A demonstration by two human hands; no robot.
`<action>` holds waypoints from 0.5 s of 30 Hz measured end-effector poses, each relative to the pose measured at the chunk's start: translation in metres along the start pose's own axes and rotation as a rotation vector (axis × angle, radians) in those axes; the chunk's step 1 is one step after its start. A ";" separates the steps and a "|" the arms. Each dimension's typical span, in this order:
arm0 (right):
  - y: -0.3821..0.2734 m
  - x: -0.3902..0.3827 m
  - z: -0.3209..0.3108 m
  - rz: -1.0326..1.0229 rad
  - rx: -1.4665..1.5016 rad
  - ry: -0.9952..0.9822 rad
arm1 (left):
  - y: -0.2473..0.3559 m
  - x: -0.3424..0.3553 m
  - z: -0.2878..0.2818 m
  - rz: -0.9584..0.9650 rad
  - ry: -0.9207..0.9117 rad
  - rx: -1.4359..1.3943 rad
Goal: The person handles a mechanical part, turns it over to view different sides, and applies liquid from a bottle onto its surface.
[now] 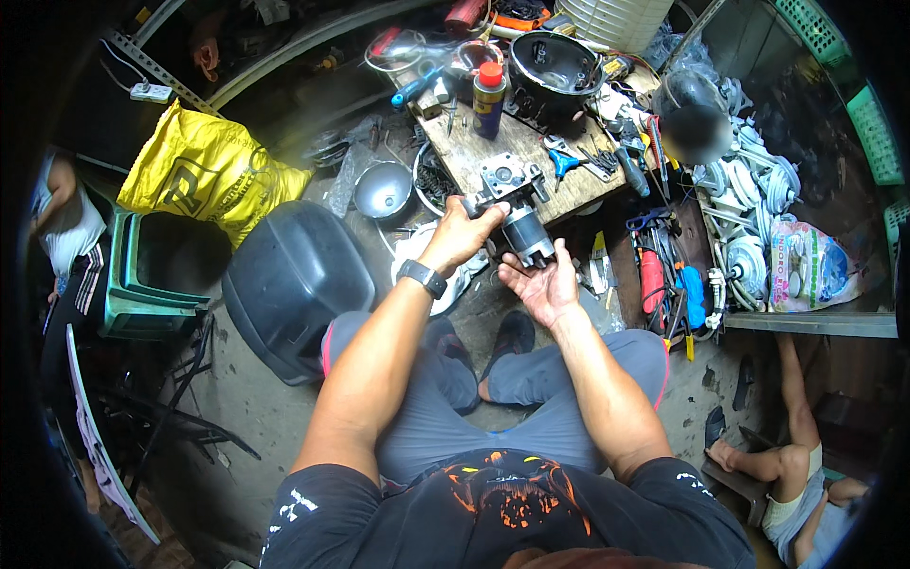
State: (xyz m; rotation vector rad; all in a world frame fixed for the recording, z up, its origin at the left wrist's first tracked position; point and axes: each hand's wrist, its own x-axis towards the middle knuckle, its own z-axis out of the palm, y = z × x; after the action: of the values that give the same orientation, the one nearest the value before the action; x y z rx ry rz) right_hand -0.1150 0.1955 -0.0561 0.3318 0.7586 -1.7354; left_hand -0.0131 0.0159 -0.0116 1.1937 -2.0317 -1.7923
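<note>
A silver and black metal motor assembly [524,228], with a square housing on top and a cylinder below, is at the near edge of the wooden bench [578,194]. My left hand [463,234] grips its left side, thumb across the front. My right hand [542,289] cups the lower end of the cylinder from below, palm up, fingers curled. Just beyond stands a spray can [488,109] with a red cap. A blue-handled tool [564,166] and small tools lie right of the assembly.
A black pot [555,66] crowds the bench's back, a dark plastic case [294,289] and yellow sack [204,166] sit left, and white parts [754,190] fill the right. Another person [66,199] is at far left, another [787,474] at lower right.
</note>
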 end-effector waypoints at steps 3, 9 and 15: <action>0.020 -0.004 0.008 -0.609 -0.587 0.202 | 0.000 -0.001 0.001 0.021 0.013 0.002; 0.012 -0.001 0.019 -1.365 -1.643 0.203 | 0.005 -0.003 -0.004 -0.039 -0.001 0.018; -0.006 0.005 -0.004 -0.096 -0.118 0.001 | -0.001 0.002 0.000 -0.008 0.006 0.072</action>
State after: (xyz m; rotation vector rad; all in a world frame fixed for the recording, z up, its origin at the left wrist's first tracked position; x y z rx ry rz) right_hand -0.1223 0.1954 -0.0599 0.2190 0.8864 -1.7708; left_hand -0.0144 0.0146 -0.0134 1.2270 -2.1077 -1.7313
